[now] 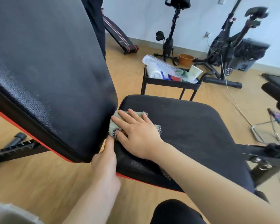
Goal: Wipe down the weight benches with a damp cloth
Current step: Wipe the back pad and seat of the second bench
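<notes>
Wiping the seat of a weight bench, right at the gap below the raised backrest.

The right hand [137, 131] lies flat with fingers spread on a pale green cloth [118, 121], pressing it onto the black seat pad [192, 126] at the end nearest the backrest [47, 70]. The cloth touches the backrest's lower edge, and a checked patch of it shows under the fingers. The left hand [106, 160] is loosely curled at the near corner where seat and backrest meet, its forefinger pointing up into the gap; it holds nothing I can make out. Behind the bench stands a small black cart [170, 82] of supplies on the wooden floor [39, 183], with exercise bikes [229, 44] near the wall.
</notes>
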